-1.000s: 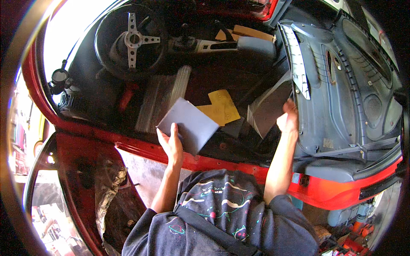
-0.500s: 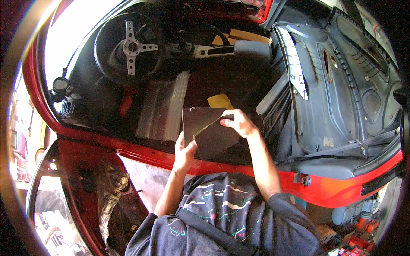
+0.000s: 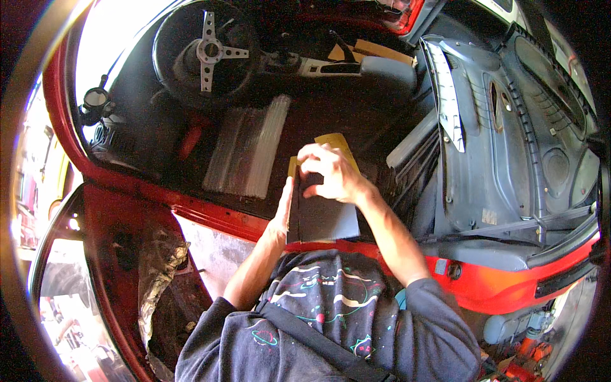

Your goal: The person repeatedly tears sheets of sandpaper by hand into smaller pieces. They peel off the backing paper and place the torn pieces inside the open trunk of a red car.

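In front of my chest is a dark, flat rectangular sheet [image 3: 318, 219], tilted, with its lower right part shining grey in the light. A narrow yellow strip shows at its upper left edge. My left hand [image 3: 280, 213] holds the sheet by its left side, its straight fingers pointing up along the edge. Over the upper part of the sheet is my right hand [image 3: 334, 175], thumb and curled fingers apart with a gap between them. Behind that hand lies a yellow piece [image 3: 337, 141] on the dark car floor.
A red car sill [image 3: 223, 219] runs across in front of me. Inside are a steering wheel [image 3: 210, 51], a ribbed translucent panel [image 3: 245, 153] and a centre console [image 3: 334, 69]. Grey trim panels [image 3: 477, 134] lean at the right. An open door [image 3: 121, 254] stands at the left.
My right hand has let go of the sheet's corner and moved left across it, its fingers now apart. The sheet has turned and moved down toward me; my left hand's fingers have straightened.
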Available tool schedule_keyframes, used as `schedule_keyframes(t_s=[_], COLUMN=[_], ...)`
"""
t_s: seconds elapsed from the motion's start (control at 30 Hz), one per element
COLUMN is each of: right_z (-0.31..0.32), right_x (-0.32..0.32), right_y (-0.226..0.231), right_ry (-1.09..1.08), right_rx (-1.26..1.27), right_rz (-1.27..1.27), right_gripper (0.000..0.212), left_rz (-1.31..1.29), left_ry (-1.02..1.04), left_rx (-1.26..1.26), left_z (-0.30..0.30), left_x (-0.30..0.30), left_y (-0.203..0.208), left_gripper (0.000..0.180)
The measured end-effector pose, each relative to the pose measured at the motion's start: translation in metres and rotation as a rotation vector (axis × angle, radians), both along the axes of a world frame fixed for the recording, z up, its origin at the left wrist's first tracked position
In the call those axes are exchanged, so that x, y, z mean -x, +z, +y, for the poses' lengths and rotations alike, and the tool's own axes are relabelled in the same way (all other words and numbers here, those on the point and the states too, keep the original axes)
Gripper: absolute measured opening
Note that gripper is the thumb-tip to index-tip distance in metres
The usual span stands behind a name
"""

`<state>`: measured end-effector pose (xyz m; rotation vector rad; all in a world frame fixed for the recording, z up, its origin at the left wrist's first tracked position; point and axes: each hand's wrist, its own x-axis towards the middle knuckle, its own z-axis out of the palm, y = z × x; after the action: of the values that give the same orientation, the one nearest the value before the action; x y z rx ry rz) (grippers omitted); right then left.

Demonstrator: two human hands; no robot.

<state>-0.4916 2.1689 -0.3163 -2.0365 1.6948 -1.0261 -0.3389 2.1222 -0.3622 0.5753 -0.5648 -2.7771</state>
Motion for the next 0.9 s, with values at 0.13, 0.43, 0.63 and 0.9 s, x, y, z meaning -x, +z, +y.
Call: schedule_keyframes(t_s=[0.13,0.43,0.63,0.9], right_z=[0.011,0.047,0.059,0.034], right_x=[-0.029,0.030,0.044,-0.030], right_y=[-0.030,-0.144,-0.167,-0.150], right_ry=[-0.613,-0.834,-1.067,-0.596], right_rx=[0.135,-0.150,-0.411,-0.531], right_rz=[0.109,-0.365,0.021,-0.758], right_gripper=[0.084,0.063,0.073,0.040], left_rz=[0.037,-0.154,-0.015,-0.168], left_ry=[0.055,0.024,-0.013,0.151], left_rx=[0.053,-0.032,-0.095,0.030], left_z=[-0.012,-0.018,-0.011,-0.006], left_x=[-0.003,-0.017,-0.031,-0.004], left_y=[0.010,-0.055,-0.076,-0.072], left_gripper=[0.079,0.077,0.078,0.050])
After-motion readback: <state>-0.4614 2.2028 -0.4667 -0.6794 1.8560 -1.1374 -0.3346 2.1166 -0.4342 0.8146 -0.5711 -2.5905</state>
